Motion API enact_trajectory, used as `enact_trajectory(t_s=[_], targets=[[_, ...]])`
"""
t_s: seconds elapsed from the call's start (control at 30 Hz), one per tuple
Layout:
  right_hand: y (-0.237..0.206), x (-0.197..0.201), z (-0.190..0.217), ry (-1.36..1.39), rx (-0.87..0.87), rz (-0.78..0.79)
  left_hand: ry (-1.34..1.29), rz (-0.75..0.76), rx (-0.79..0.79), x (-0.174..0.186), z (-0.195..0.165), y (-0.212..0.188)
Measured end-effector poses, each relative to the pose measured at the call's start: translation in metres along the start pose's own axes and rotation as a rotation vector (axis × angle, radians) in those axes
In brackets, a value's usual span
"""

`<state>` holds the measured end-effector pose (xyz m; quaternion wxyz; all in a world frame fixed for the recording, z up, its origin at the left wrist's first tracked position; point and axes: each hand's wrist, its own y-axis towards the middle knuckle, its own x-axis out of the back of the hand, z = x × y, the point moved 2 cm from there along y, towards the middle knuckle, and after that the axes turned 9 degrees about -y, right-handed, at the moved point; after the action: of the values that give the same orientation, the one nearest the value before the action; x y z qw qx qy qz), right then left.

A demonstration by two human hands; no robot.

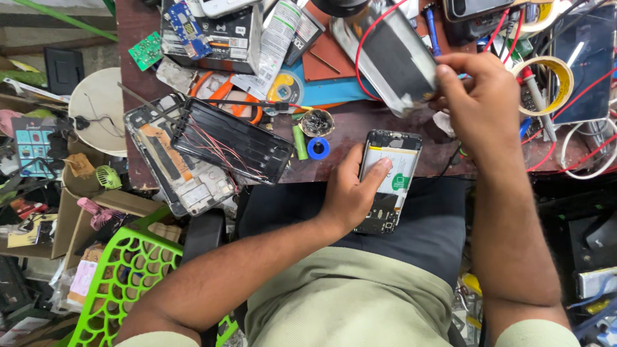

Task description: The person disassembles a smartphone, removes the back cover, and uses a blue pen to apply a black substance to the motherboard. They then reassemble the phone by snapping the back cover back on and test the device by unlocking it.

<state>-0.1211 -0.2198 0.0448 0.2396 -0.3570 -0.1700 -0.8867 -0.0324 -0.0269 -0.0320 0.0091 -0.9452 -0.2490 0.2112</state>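
Observation:
An opened phone [393, 168] with its back removed lies at the table's near edge, its white battery showing. My left hand [352, 191] rests on it, thumb pressed on the battery, holding it down. My right hand [479, 103] is raised above and to the right, fingers pinched on the corner of a dark phone back panel [389, 54] that tilts up over the table. A red wire curves around that panel.
A black phone frame with thin red wires [234, 148] and a stripped phone chassis [173, 160] lie to the left. A green cylinder [300, 141], blue ring [317, 148], solder tin [317, 122], tape rolls [546, 83], boxes and cables crowd the brown table [337, 132]. A green plastic chair [128, 276] stands lower left.

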Motion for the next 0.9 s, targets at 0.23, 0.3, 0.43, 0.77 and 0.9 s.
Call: enact_trajectory(t_s=[0.23,0.3,0.43,0.77,0.9], targets=[[-0.051,0.029,-0.023,0.099,-0.123,-0.154,-0.054,-0.008,0.026,-0.001,-0.001,0.001],[-0.066,0.037,-0.034,0.172,-0.182,-0.218,-0.080,-0.004,0.054,-0.002,-0.001,0.002],[-0.097,0.049,-0.055,0.378,-0.224,-0.295,-0.282,0.043,0.155,-0.003,-0.003,0.004],[-0.136,0.054,-0.082,0.521,-0.061,-0.336,-0.421,0.108,0.256,0.000,-0.003,0.009],[-0.150,0.069,-0.095,0.587,-0.054,-0.340,-0.391,0.147,0.150,0.003,0.003,0.008]])
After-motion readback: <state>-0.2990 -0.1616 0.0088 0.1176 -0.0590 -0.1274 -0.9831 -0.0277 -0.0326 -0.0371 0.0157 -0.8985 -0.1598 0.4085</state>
